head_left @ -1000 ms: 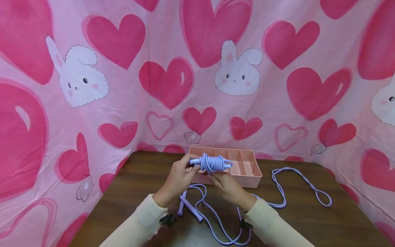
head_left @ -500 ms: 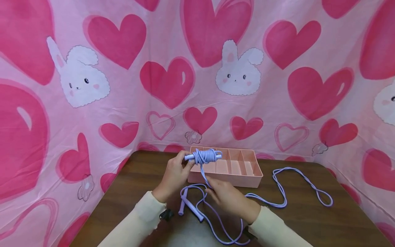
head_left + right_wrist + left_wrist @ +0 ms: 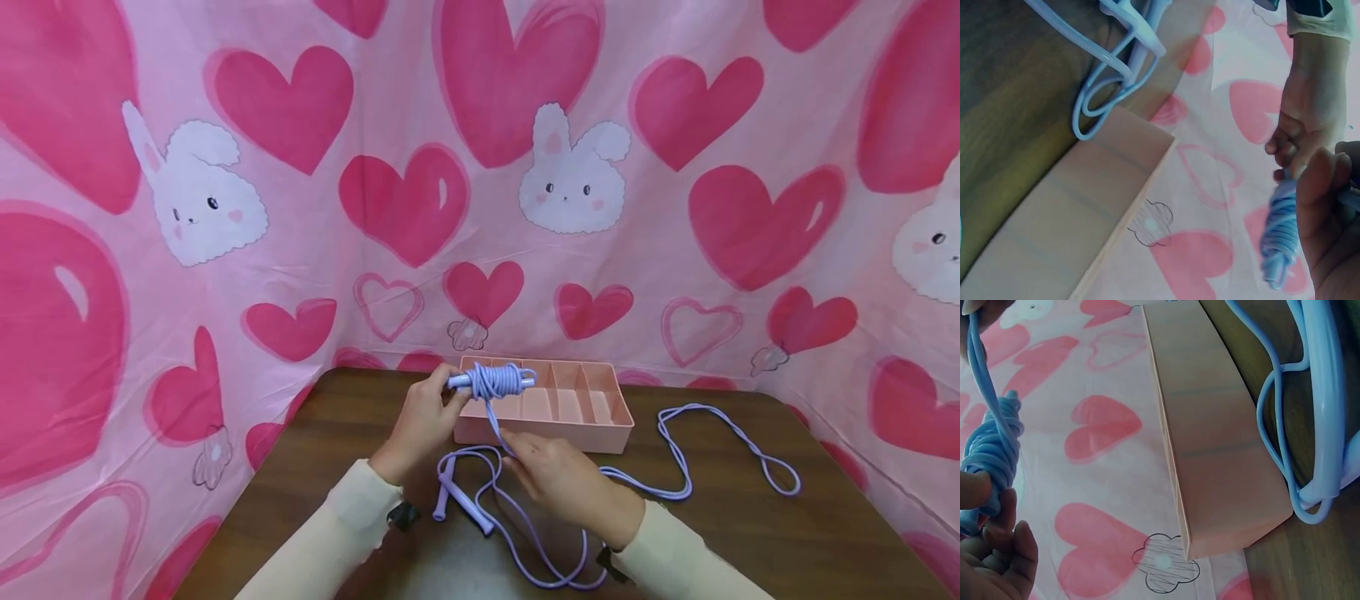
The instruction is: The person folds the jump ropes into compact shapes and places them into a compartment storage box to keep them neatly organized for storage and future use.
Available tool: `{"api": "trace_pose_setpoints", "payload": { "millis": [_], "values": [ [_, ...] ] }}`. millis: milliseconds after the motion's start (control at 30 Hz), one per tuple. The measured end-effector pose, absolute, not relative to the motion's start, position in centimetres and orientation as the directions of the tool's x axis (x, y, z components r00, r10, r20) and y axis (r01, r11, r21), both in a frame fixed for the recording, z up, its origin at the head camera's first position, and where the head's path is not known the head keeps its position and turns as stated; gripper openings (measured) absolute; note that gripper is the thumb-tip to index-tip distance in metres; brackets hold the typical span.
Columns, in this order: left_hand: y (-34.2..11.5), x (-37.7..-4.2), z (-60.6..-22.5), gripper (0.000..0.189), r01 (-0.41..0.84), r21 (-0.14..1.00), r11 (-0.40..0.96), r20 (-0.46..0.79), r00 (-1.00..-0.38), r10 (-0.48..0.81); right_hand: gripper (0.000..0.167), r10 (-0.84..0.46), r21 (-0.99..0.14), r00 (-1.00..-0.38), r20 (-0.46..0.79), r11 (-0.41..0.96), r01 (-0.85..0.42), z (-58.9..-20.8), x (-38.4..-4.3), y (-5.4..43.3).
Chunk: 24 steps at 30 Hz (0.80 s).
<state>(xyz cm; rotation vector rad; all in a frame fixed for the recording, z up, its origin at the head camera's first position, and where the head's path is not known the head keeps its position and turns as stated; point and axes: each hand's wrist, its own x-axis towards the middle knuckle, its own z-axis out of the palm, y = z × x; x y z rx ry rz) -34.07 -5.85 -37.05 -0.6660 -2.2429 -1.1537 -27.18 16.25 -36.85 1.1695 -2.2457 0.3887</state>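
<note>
A lavender jump rope (image 3: 501,381), its cord wound in tight coils round its handles, is held up in front of the box. My left hand (image 3: 420,421) pinches the handle ends at the left, thumb and fingertips closed on them, as the left wrist view shows on the coiled bundle (image 3: 994,447). Lower and to the right, my right hand (image 3: 566,479) grips the doubled cord that runs down from the coils. The cord between the hands looks fairly straight. A second pair of lavender handles (image 3: 472,508) lies crossed on the table below the hands.
Behind the bundle stands a pink divided box (image 3: 555,435) with several compartments. Loose cord (image 3: 525,533) loops in front of it. A doubled cord (image 3: 678,458) curves over the right of the brown table (image 3: 750,533). A heart-and-rabbit curtain (image 3: 480,217) hangs behind.
My right hand has moved down from beneath the coils, drawing the doubled cord with it. My left hand has shifted the bundle slightly left and up. Little differs over the last half second.
</note>
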Motion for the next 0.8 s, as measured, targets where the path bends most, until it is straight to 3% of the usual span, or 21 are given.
{"api": "trace_pose_setpoints", "payload": {
  "millis": [200, 500, 800],
  "values": [
    [-5.3, -34.4, -37.3, 0.013, 0.614, 0.578, 0.537, 0.602, -0.766, 0.228, 0.052, -0.649, 0.083, -0.375, 0.662, 0.560, -0.824, -36.0, -27.2, 16.9],
    [-4.8, -34.5, -37.6, 0.013, 0.604, 0.597, 0.529, 0.572, -0.782, 0.247, 0.031, -0.691, 0.121, -0.279, 0.667, 0.469, -0.875, -33.9, -27.7, 17.8],
    [-3.6, -33.8, -37.5, 0.016, 0.653, 0.526, 0.546, 0.559, -0.749, 0.357, 0.032, -0.636, 0.106, -0.257, 0.728, 0.475, -0.873, -31.2, -27.8, 18.5]
  ]
}}
